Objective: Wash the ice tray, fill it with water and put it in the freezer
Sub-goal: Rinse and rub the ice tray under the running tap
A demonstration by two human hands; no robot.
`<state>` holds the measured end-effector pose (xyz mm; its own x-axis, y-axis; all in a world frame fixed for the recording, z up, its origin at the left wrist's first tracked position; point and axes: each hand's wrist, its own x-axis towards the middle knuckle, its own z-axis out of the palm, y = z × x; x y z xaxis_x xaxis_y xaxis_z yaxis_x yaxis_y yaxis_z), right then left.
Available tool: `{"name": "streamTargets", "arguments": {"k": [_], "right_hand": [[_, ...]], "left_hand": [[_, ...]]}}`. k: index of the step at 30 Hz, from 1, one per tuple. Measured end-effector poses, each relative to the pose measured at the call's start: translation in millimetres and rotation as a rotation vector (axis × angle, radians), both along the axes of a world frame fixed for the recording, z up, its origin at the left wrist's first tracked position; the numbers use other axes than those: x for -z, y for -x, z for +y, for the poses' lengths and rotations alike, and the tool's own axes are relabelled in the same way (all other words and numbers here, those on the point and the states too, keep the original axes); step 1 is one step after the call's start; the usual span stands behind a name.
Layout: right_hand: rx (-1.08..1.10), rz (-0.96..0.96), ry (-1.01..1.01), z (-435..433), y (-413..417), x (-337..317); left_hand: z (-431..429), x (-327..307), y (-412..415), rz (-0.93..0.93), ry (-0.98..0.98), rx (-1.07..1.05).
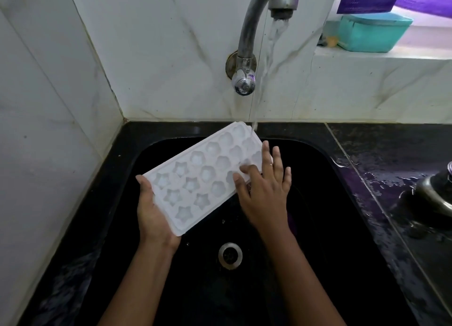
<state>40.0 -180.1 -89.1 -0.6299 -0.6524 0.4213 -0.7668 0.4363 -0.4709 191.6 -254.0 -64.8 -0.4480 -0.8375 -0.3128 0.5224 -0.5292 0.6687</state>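
A white ice tray (203,176) with star- and flower-shaped cells is held tilted over the black sink (325,227), its far end raised toward the wall. My left hand (151,213) grips its near left corner from underneath. My right hand (264,191) lies on the tray's right side, fingers spread over the cells. Water runs from the metal tap (281,0) and its stream lands at the tray's far corner.
The drain (230,255) sits in the sink floor below the tray. A wet black counter (381,169) lies to the right with a dark metal vessel (433,198) at its edge. A teal box (371,32) stands on the white ledge behind.
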Motion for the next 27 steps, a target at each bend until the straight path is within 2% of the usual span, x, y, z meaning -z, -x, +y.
{"name": "streamTargets", "arguments": {"k": [2, 4, 9, 15, 21, 27], "right_hand": [[0.094, 0.09, -0.025, 1.3, 0.5, -0.4], [0.085, 0.129, -0.026, 1.3, -0.9, -2.1], [-0.127, -0.021, -0.057, 2.9, 2.4, -3.8], [0.032, 0.098, -0.045, 7.0, 5.4, 0.4], [-0.122, -0.039, -0.056, 1.1, -0.9, -4.2], [0.024, 0.064, -0.047, 7.5, 4.0, -0.3]], "left_hand": [[1.9, 1.0, 1.8, -0.01, -0.007, 0.009], [3.5, 0.4, 3.7, -0.005, -0.003, 0.008], [1.1, -0.1, 0.4, 0.004, 0.022, -0.057], [5.0, 1.8, 4.5, -0.009, -0.006, -0.005], [0.6, 1.2, -0.7, -0.01, 0.022, -0.082], [4.3, 1.4, 3.1, -0.033, -0.014, -0.01]]}}
